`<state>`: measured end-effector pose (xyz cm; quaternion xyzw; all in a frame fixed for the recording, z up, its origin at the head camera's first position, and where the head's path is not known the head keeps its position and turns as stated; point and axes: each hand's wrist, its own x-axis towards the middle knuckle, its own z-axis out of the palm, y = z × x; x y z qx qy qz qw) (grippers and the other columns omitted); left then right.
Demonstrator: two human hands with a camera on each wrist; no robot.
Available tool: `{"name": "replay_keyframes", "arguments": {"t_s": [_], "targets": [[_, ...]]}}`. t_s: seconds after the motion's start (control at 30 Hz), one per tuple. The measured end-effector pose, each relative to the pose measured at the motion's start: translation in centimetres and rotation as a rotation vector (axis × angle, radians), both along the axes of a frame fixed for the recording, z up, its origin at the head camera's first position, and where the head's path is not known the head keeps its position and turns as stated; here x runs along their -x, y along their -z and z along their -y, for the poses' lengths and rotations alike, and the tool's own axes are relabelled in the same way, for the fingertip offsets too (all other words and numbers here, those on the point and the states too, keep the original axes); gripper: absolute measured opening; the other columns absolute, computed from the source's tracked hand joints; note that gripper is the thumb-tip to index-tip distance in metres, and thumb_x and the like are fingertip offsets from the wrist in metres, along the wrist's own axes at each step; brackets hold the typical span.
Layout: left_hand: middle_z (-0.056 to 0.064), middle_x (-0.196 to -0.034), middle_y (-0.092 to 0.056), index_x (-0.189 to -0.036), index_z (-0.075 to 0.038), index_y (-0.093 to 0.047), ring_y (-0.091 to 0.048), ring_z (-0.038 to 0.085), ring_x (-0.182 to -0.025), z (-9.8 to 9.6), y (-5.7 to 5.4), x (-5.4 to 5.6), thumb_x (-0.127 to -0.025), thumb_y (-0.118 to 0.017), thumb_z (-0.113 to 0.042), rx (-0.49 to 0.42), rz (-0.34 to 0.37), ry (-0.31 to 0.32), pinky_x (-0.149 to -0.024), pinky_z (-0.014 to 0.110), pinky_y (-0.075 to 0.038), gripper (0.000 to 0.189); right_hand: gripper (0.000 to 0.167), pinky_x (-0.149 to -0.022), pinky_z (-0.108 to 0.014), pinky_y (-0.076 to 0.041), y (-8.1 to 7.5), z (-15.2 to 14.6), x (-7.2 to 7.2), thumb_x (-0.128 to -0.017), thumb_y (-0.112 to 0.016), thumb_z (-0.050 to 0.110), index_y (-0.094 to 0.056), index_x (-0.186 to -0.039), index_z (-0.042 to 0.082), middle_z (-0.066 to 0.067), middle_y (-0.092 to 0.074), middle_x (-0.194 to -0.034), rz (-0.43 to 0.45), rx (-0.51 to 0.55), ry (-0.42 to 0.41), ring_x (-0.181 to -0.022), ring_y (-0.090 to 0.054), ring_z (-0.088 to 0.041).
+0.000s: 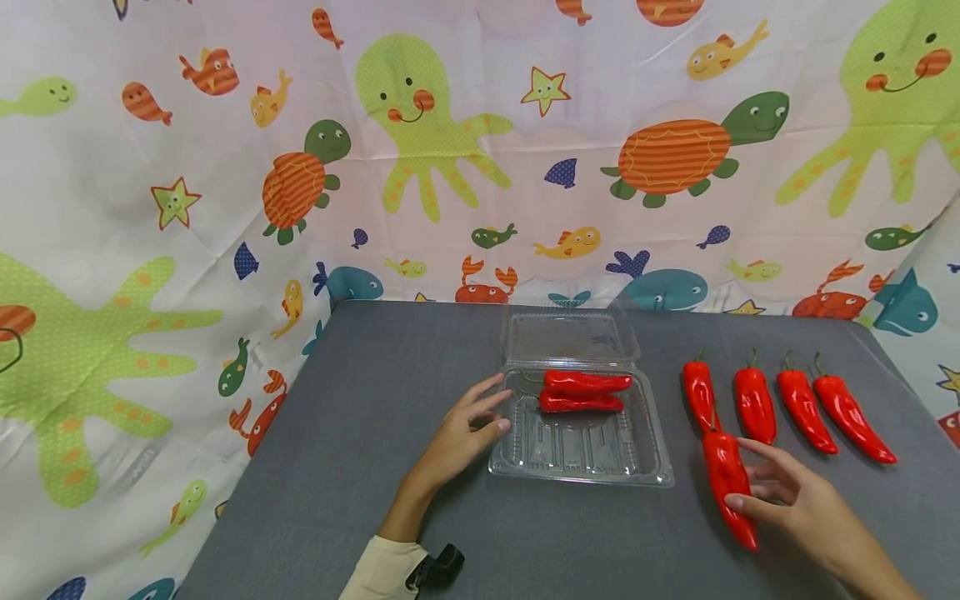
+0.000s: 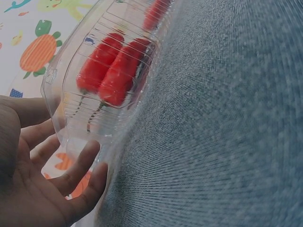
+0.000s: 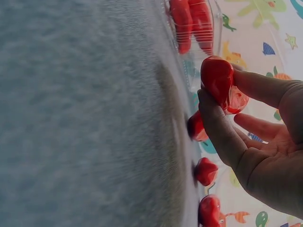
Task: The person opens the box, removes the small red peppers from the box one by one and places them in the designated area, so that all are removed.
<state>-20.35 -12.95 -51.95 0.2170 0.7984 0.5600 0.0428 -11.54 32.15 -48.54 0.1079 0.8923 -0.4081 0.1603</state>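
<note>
My right hand (image 1: 798, 500) pinches a long red pepper (image 1: 726, 475) between thumb and fingers, to the right of a clear plastic clamshell box (image 1: 581, 467). In the right wrist view the held pepper (image 3: 217, 80) is raised off the grey surface. Two red peppers (image 1: 583, 383) lie side by side at the back of the box's base, stems to the left. The box's lid (image 1: 570, 336) is folded back, away from me. My left hand (image 1: 467, 429) is at the box's left edge, its fingers spread and loosely bent; in the left wrist view its fingertips (image 2: 97, 149) are close by the plastic wall.
Several more red peppers stand in a row on the right of the grey table (image 1: 360, 400), including a rightmost pepper (image 1: 855, 419); the leftmost pepper (image 1: 699, 392) is partly overlapped by the held one. A sea-animal print curtain (image 1: 480, 167) hangs behind the table.
</note>
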Motion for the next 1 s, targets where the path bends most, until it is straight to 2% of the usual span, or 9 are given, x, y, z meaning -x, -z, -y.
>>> {"name": "replay_keyframes", "arguments": {"t_s": [0.37, 0.57, 0.83, 1.0], "targets": [[-0.002, -0.17, -0.038, -0.151, -0.009, -0.06, -0.065, 0.031, -0.123, 0.0, -0.1, 0.0, -0.103, -0.072, -0.023, 0.015, -0.005, -0.004, -0.104, 0.054, -0.051, 0.052, 0.109, -0.083, -0.047, -0.062, 1.3, -0.4, -0.7, -0.086, -0.087, 0.049, -0.028, -0.163, 0.0, -0.033, -0.062, -0.129, 0.079, -0.012, -0.008, -0.102, -0.071, -0.027], [-0.002, -0.17, -0.037, -0.152, -0.01, -0.059, -0.065, 0.031, -0.123, 0.0, 0.0, 0.0, -0.103, -0.072, -0.022, 0.021, -0.004, -0.004, -0.104, 0.054, -0.051, 0.052, 0.106, -0.082, -0.045, -0.062, 1.6, -0.5, -0.7, -0.087, -0.087, 0.045, -0.028, -0.162, -0.002, -0.025, -0.066, -0.123, 0.087, 0.008, -0.046, -0.1, -0.07, -0.026], [-0.002, -0.17, -0.037, -0.151, -0.01, -0.06, -0.065, 0.029, -0.122, 0.0, 0.1, 0.0, -0.103, -0.071, -0.022, 0.013, -0.004, 0.001, -0.105, 0.057, -0.051, 0.051, 0.114, -0.077, -0.041, -0.06, 1.8, -0.4, -0.6, -0.082, -0.09, 0.051, -0.027, -0.161, -0.003, -0.017, -0.067, -0.116, 0.086, -0.027, -0.065, -0.095, -0.07, -0.024], [-0.003, -0.17, -0.037, -0.151, -0.01, -0.06, -0.065, 0.029, -0.122, 0.1, 0.1, 0.1, -0.103, -0.072, -0.023, 0.009, -0.001, 0.001, -0.105, 0.058, -0.051, 0.051, 0.113, -0.075, -0.04, -0.06, 1.8, -0.2, -0.5, -0.082, -0.089, 0.052, -0.029, -0.159, -0.005, -0.013, -0.067, -0.111, 0.105, -0.04, -0.086, -0.092, -0.068, -0.021]]}}
